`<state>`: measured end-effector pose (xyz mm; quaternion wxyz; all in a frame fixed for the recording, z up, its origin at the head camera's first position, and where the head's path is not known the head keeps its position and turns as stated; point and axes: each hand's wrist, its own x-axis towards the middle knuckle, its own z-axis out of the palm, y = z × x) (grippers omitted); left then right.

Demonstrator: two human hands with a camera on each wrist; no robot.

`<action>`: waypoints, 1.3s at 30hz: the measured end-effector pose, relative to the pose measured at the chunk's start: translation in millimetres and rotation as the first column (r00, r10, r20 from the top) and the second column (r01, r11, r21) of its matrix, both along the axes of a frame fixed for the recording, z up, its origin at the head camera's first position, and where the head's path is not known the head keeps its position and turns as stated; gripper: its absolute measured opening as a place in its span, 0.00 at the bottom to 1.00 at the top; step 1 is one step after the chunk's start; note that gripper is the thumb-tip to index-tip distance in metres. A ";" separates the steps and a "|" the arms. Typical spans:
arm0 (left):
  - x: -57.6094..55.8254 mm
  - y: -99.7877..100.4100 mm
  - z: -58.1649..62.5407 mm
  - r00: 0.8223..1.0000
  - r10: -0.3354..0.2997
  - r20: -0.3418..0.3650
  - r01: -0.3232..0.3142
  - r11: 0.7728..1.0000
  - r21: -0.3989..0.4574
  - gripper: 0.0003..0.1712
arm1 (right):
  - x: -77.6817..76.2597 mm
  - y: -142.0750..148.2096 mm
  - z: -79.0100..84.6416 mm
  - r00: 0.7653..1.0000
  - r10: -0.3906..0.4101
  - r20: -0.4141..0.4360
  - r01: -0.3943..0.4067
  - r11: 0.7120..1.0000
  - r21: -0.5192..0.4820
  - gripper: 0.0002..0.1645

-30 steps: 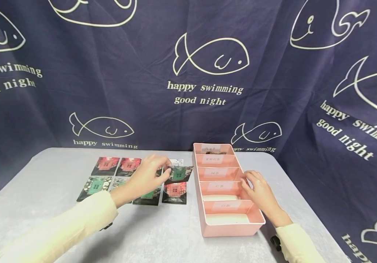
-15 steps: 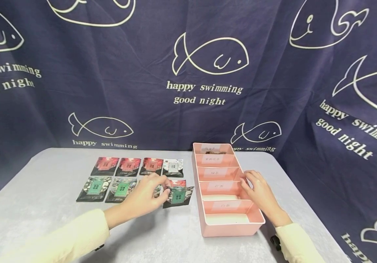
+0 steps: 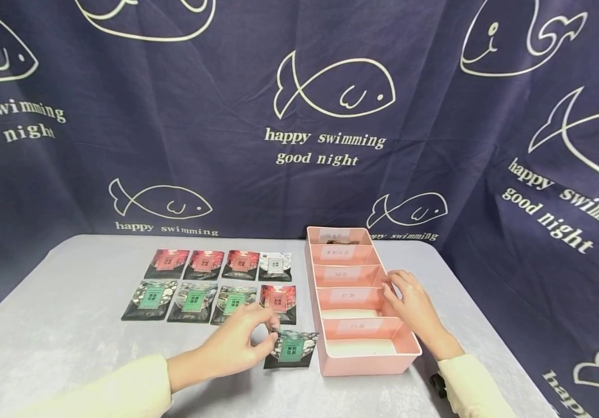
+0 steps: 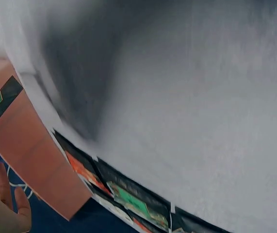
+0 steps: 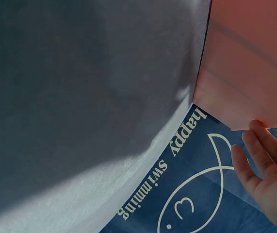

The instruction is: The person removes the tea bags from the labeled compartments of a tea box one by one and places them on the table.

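Observation:
My left hand pinches a black tea sachet with a teal label by its left edge, between thumb and fingers. The sachet stands tilted close over the table, just left of the front corner of a pink divided box. In the left wrist view, part of this sachet shows in front of the box's side wall. My right hand touches the box's right rim, fingertips at the edge. From the right wrist view, its fingers are loosely extended against the outer wall.
Two rows of tea sachets lie left of the box: red ones and a white one behind, green ones and a red one in front. A dark packet sits in the box's farthest labelled compartment. A navy curtain hangs behind.
My left hand has brought the teal-labelled sachet toward me, from above the rows to in front of the front red sachet, uncovering the rows. The right hand stays at the rim.

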<state>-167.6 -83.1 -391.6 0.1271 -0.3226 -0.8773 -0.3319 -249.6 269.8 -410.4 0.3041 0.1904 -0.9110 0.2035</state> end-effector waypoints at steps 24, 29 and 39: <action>-12.5 -1.5 -24.1 0.989 0.139 -0.043 -0.143 0.986 -0.088 0.09 | -1.0 0.5 -0.2 1.000 -0.004 0.015 0.004 1.000 -0.004 0.08; -18.9 -0.2 -30.8 0.982 0.185 -0.044 -0.189 0.970 -0.155 0.12 | -1.5 0.6 -0.7 1.000 -0.005 0.015 0.005 1.000 -0.005 0.09; -25.1 2.7 -39.9 0.985 0.171 -0.024 -0.172 0.958 -0.232 0.17 | -1.3 0.6 -0.1 1.000 -0.002 0.015 0.002 1.000 -0.003 0.08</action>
